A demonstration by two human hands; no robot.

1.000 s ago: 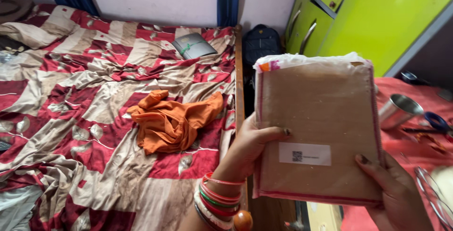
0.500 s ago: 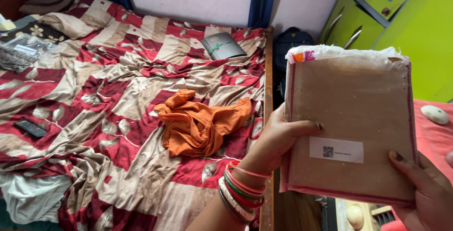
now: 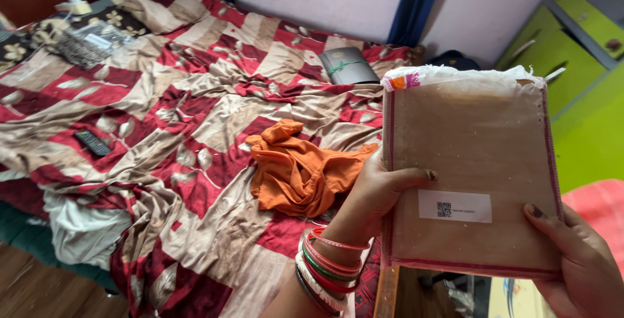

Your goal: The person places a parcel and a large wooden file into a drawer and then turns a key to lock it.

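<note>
- I am holding a flat brown packet (image 3: 471, 168) upright in front of me with both hands, its broad face turned toward me
- My left hand (image 3: 377, 191) is gripping the packet's left edge, the thumb lying across the front and the fingers hidden behind it; this grip is closed on the packet
- My right hand (image 3: 578, 263) is supporting the lower right corner, thumb pressing on the front near the edge, so that grip is closed on the packet too
- A white label (image 3: 455, 206) is sitting on the packet's lower half, between my two thumbs
- Crinkled white plastic (image 3: 461, 77) is sticking out along the packet's top edge, well above both grips
- Red, green and white bangles (image 3: 328, 269) are circling my left wrist, just below that grip
- An orange cloth (image 3: 299, 172) is lying bunched on the bed, just left of my left grip
- The bed's red and beige patchwork cover (image 3: 162, 116) is spreading out further left, with a dark remote (image 3: 91, 142) lying on it well away
- A grey folder (image 3: 348, 66) is resting on the bed beyond my left grip
- A lime green cupboard (image 3: 578, 77) is standing behind the packet, to the right
</note>
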